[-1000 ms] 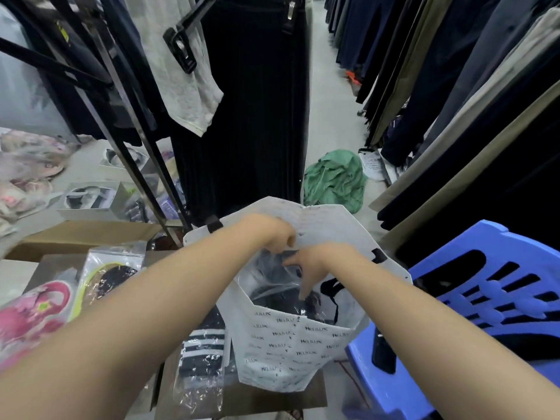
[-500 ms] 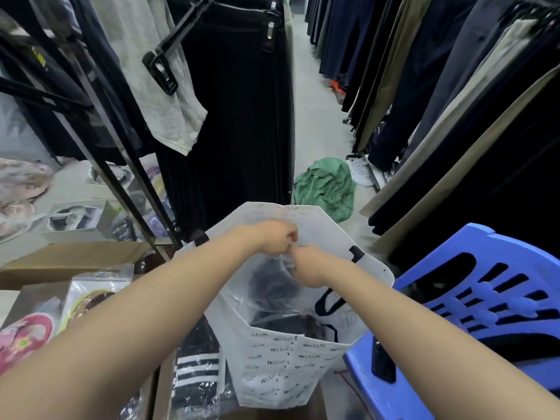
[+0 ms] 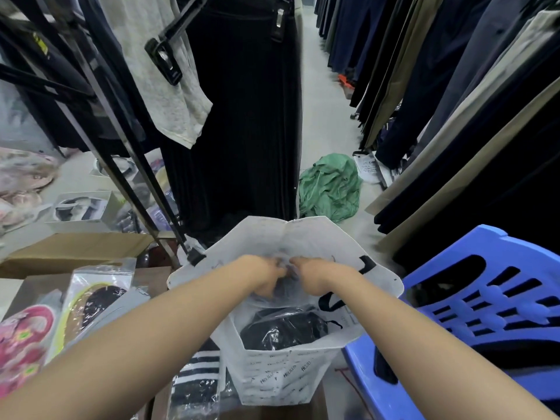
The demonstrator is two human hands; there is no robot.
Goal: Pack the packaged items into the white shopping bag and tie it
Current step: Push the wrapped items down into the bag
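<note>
At the near left, a pink packaged item (image 3: 21, 344) and a black-and-yellow one (image 3: 91, 307) lay on cardboard boxes (image 3: 75, 253). A striped packaged item (image 3: 197, 380) leaned by the white shopping bag (image 3: 281, 377). Over its open mouth the left hand (image 3: 266, 277) and right hand (image 3: 315, 277), almost touching, curled their fingers on clear plastic wrap (image 3: 272, 301) above a black packaged item (image 3: 281, 328) inside. Farther off a green cloth (image 3: 330, 189) lay on the pale floor (image 3: 321, 122). A blue plastic chair (image 3: 485, 298) stood just beside the bag's right, in an aisle of hanging clothes (image 3: 454, 101).

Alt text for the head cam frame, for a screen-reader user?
The left hand and right hand meet over the open white shopping bag, gripping clear plastic packaging above a black packaged garment inside it. More packaged items lie to its left, a blue plastic chair to its right, hanging clothes around.
</note>
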